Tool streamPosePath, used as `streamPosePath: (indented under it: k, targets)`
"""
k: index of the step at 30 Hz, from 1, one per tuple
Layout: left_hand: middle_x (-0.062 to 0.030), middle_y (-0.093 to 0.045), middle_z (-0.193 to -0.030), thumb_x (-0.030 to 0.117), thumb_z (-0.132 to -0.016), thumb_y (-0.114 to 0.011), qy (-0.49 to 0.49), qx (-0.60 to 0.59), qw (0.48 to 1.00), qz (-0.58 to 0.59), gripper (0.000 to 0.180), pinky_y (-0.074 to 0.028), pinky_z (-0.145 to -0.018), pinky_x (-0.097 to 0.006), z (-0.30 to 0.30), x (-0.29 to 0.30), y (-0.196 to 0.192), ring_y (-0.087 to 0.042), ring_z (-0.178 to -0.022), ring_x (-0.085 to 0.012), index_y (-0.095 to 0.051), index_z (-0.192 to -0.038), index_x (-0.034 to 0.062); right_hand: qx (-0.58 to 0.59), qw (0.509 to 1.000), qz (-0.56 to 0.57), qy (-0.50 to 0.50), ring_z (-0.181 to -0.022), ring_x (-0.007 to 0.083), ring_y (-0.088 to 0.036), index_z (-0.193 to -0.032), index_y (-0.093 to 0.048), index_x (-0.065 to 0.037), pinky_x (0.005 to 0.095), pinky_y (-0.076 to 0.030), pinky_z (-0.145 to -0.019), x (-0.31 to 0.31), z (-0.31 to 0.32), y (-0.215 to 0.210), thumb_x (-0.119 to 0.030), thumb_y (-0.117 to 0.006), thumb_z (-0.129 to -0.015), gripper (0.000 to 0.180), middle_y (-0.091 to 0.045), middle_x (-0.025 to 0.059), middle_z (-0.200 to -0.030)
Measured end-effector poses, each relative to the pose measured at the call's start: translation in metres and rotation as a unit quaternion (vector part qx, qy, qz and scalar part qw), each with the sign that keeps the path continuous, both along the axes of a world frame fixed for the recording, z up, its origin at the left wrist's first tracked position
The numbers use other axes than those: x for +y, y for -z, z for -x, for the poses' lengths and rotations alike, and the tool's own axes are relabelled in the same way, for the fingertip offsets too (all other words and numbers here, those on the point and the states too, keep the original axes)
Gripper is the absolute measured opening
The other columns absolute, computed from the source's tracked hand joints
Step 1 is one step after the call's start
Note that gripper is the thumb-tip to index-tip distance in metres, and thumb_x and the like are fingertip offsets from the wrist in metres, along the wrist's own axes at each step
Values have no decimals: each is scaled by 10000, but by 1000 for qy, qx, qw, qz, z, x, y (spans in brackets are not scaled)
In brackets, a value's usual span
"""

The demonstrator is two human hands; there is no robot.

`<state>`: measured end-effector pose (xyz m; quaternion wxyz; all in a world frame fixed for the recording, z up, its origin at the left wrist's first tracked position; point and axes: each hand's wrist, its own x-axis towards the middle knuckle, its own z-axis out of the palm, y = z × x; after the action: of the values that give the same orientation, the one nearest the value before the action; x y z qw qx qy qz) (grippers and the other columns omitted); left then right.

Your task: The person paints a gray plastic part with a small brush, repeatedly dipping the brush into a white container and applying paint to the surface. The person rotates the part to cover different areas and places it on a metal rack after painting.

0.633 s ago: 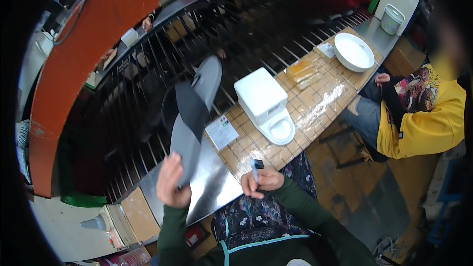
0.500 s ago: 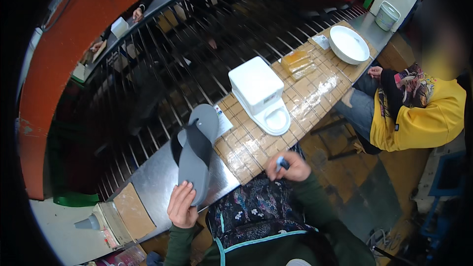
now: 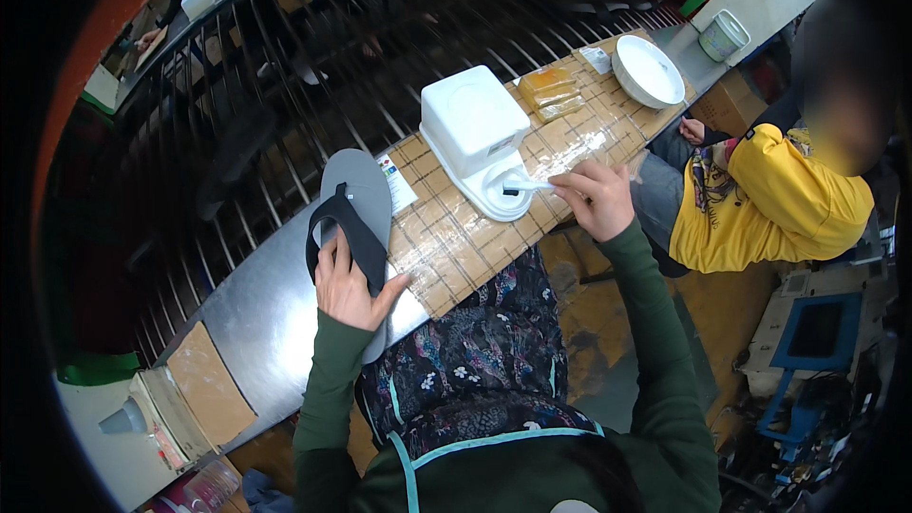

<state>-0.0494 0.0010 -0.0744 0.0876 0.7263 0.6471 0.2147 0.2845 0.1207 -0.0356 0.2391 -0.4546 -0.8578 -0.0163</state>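
Note:
A grey flip-flop (image 3: 359, 171) with a wide black strap lies on the metal part of the bench. My left hand (image 3: 350, 287) rests on its footbed by the strap, fingers stretched out and thumb apart. In my right hand (image 3: 598, 198) is pinched a thin pale stick with a dark tip (image 3: 535, 186), perhaps a small brush. That tip is at the round cup of a white plastic dispenser (image 3: 475, 119), which has a boxy container above the cup. Whether the tip touches anything inside the cup cannot be made out.
Taped cardboard (image 3: 446, 256) covers the bench. Farther right are an amber block (image 3: 551, 93), a white bowl (image 3: 649, 72) and a pail (image 3: 724, 36). Metal bars (image 3: 313, 114) run along the far side. A person in a yellow top (image 3: 774, 199) sits at the right.
My right hand has moved up and right, bringing the stick to the dispenser cup. The flip-flop, held up at a tilt before, now lies on the bench, and my left hand has shifted toward its strap.

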Motion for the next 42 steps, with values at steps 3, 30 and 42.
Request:
streamPosePath:
  k: [3,30,42]
  targets:
    - [-265,-402,-1355,407,-812,-635,-19,27,999,16,645,-299,-1008,-514,-6,0,-1,-355,-1227,-425,-510,-1272,-29,-37,999,-26,-8,-729,153,-556,-858,-714,-188,353,-307,-736,8,6,8,-150,-709,-749,116,-572,-23,-742]
    - [-142,-433,-1377,522,-969,-350,-84,-936,340,44,635,-394,-1032,-388,-23,-15,11,-479,-1204,-272,-340,-1416,71,-43,982,-182,9,-759,148,-539,-941,-720,-227,351,-310,-777,17,12,31,-85,-717,-654,320,-598,-44,-827]
    - [-135,-439,-1381,559,-958,-332,-74,-933,347,68,675,-382,-1046,-340,-25,-12,11,-491,-1209,-247,-311,-1436,82,-4,993,-113,43,-711,129,-523,-933,-718,-191,326,-290,-738,-12,3,25,-108,-714,-725,224,-594,-50,-797]
